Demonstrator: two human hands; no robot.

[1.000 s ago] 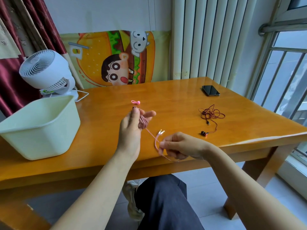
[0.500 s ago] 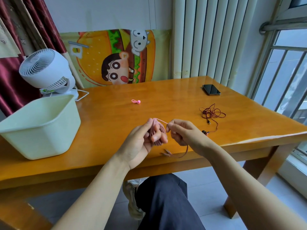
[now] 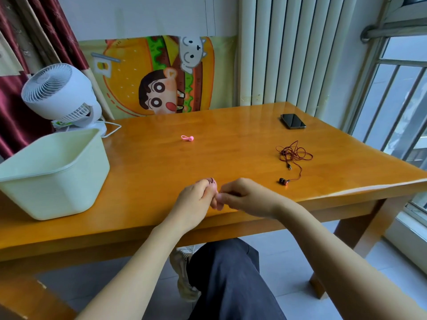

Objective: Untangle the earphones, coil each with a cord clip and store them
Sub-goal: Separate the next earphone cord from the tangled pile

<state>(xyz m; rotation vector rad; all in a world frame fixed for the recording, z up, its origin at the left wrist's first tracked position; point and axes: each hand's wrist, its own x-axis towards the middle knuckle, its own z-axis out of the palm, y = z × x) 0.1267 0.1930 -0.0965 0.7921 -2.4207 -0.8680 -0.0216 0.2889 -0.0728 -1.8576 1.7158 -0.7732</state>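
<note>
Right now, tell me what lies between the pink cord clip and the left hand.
Only bare table, in the head view, separates the pink cord clip from the left hand gripping the pink earphones.

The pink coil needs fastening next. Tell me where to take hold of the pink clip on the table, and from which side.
Pinch the pink clip by its round knob, at its right end, coming down from above. The knob stands proud; the thin loop to its left lies flat on the table and would probably be harder to lift.

Both forearms reach forward; the left hand (image 3: 196,197) grips a pink cord (image 3: 212,181), the right hand (image 3: 245,197) pinches it, fingertips touching.
</note>
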